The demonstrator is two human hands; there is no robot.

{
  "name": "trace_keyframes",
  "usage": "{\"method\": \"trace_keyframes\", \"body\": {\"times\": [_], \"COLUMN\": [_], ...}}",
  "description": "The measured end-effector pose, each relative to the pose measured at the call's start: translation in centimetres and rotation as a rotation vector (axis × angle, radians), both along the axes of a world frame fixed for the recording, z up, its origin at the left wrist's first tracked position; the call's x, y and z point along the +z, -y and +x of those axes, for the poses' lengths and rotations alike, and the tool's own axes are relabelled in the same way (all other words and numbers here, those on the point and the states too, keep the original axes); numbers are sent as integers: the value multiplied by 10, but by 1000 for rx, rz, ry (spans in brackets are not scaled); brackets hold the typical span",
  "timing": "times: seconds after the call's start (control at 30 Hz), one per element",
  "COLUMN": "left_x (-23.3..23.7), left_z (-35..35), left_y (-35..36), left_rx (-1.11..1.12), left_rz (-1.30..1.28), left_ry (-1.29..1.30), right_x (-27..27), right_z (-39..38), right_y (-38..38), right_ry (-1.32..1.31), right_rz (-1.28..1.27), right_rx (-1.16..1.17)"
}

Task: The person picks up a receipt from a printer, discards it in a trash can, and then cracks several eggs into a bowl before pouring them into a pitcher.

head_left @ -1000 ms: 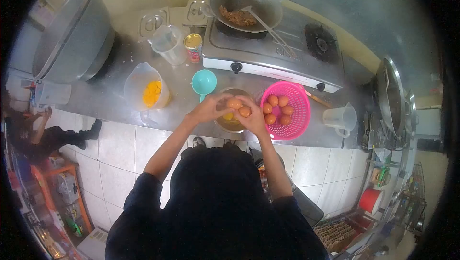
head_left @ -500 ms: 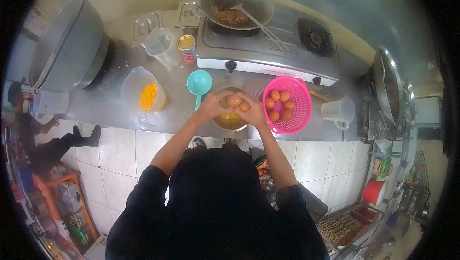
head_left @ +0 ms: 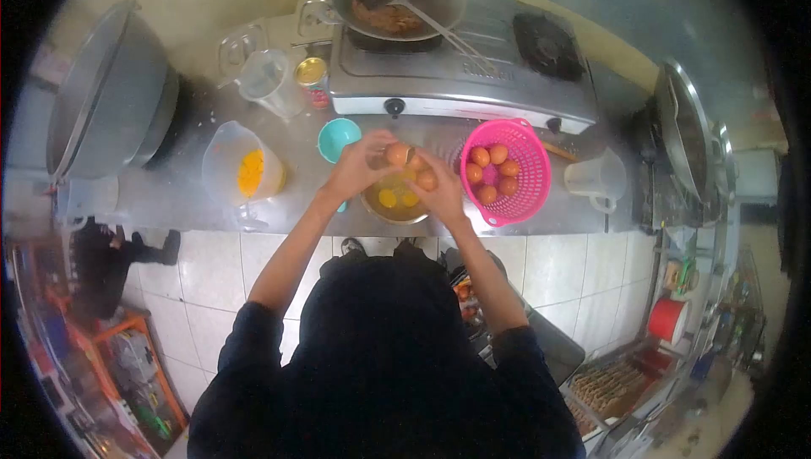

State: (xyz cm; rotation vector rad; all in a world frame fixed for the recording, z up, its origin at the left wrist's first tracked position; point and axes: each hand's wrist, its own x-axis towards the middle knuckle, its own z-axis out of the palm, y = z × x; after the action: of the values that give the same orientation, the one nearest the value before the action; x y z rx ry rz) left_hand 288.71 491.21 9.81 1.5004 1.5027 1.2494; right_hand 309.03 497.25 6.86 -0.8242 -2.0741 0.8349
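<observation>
Over a metal bowl with yolks and clear egg white in it, my two hands hold a cracked egg. My left hand is closed on one brown eggshell half. My right hand grips the other shell part, mostly hidden by the fingers, and also keeps a brown egg in the palm. Two yolks show plainly under the hands. Just right of the bowl is a pink basket with several brown eggs. A turquoise dipper lies left of the bowl, partly behind my left hand.
A jug with yellow contents, an empty-looking clear jug and a tin can stand on the left. Behind is a gas stove with a wok. Another jug stands right. A person is at far left.
The egg between my hands has come apart into shell halves, and my hands have moved slightly apart. The whole scene has shifted up a little as the camera tilted.
</observation>
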Motion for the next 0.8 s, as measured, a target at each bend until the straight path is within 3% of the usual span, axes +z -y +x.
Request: {"method": "trace_keyframes", "body": {"times": [0.03,0.13,0.23,0.27,0.37,0.43,0.5,0.57,0.63,0.73,0.8], "left_x": [12,34,69,69,71,63,30,-15,-46,-74,-90], "left_z": [9,31,72,86,136,155,172,185,200,226,235], "left_y": [1,-2,-5,-9,-23,-56,-91,-115,-127,-138,-146], "left_rx": [31,-179,-464,-594,-675,-664,-534,-699,-787,-820,-792], "left_rz": [-67,137,-22,-52,-211,-99,35,-90,-228,-374,-388], "left_ry": [127,-198,-34,67,407,6,-343,-546,-708,-858,-879], "right_x": [6,17,33,38,60,34,7,-31,-65,-45,-37], "right_z": [-3,3,37,59,124,171,206,236,267,264,256], "right_y": [8,38,77,91,145,184,220,267,300,279,240], "right_ry": [-56,-231,-421,-308,-215,-187,60,-39,126,-477,-398], "right_rz": [-42,-223,-283,-184,-238,-406,-351,-412,-598,-687,-522], "right_rx": [-32,-176,-439,-546,-831,-968,-1161,-1312,-1460,-1382,-1277]}}
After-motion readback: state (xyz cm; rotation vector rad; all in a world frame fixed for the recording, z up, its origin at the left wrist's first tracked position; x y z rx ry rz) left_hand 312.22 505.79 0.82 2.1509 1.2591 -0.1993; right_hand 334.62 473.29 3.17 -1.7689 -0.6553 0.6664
